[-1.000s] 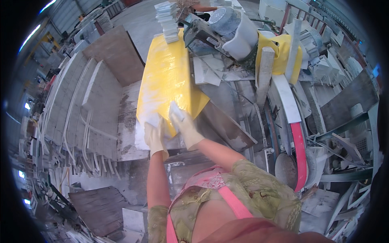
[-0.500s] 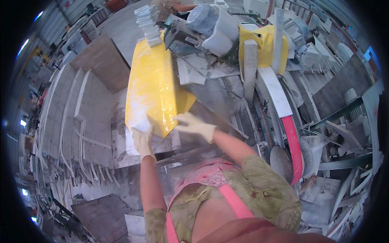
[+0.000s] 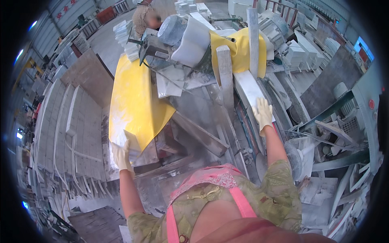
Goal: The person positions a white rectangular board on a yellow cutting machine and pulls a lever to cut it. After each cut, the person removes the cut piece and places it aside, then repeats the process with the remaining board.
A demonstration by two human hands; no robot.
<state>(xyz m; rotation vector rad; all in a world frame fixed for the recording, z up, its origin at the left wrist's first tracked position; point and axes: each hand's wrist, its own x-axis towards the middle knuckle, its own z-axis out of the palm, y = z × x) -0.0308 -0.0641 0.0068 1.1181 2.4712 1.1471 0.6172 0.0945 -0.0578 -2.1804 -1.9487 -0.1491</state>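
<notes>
Pale gloves cover both my hands. At the left, my left hand (image 3: 122, 156) grips the near end of a white stone block (image 3: 130, 139), its thumb along the block's side. A wet yellow sheet (image 3: 131, 93) drapes over and around that block, its loose corner hanging to the right. On the right, my right hand (image 3: 263, 113) lies flat with fingers spread on a long white stone strip (image 3: 247, 86). The strip's far end passes under a yellow flap (image 3: 243, 50) between two upright posts. My forearm and hand mostly hide the red belt below the strip.
Tall stacks of grey-white slabs (image 3: 60, 125) stand at the left. A dusty motor (image 3: 172, 30) with a white cover sits ahead, and a co-worker (image 3: 144, 20) is behind it. Offcuts and a green metal frame (image 3: 342, 166) crowd the right side.
My right hand has swung from beside the yellow sheet across to the white strip on the right. My left hand stays at the white block. The view has shifted rightward.
</notes>
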